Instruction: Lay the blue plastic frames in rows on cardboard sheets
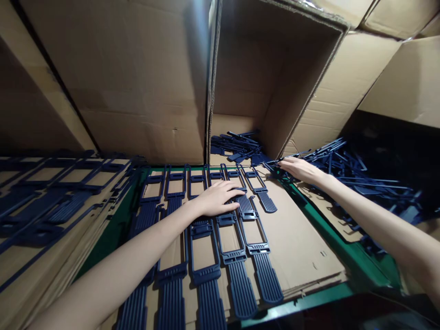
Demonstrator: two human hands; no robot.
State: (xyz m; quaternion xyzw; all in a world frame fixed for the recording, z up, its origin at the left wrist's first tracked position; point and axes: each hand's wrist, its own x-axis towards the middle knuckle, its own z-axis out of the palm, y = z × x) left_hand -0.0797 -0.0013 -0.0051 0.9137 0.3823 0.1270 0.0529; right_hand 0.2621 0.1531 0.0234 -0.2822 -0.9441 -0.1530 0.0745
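Note:
My left hand [222, 198] lies flat with fingers spread on the rows of dark blue plastic frame pieces. Each piece has a rectangular open frame and a ribbed paddle end, like this one [268, 278]. They are laid side by side in two rows on a cardboard sheet [295, 247]. To the right, my right hand [299, 169] reaches the far edge of the sheet. Its fingers are closed at the end of a dark blue plastic piece [273, 166] beside the loose pile; the fingertips are partly hidden.
Loose blue pieces [347, 169] are heaped at the right. An open cardboard box [247, 68] ahead holds more pieces [237, 145]. More frames [51, 201] lie on stacked cardboard at the left. A green surface [330, 229] shows beneath the sheets. Tall carton walls [137, 82] stand behind.

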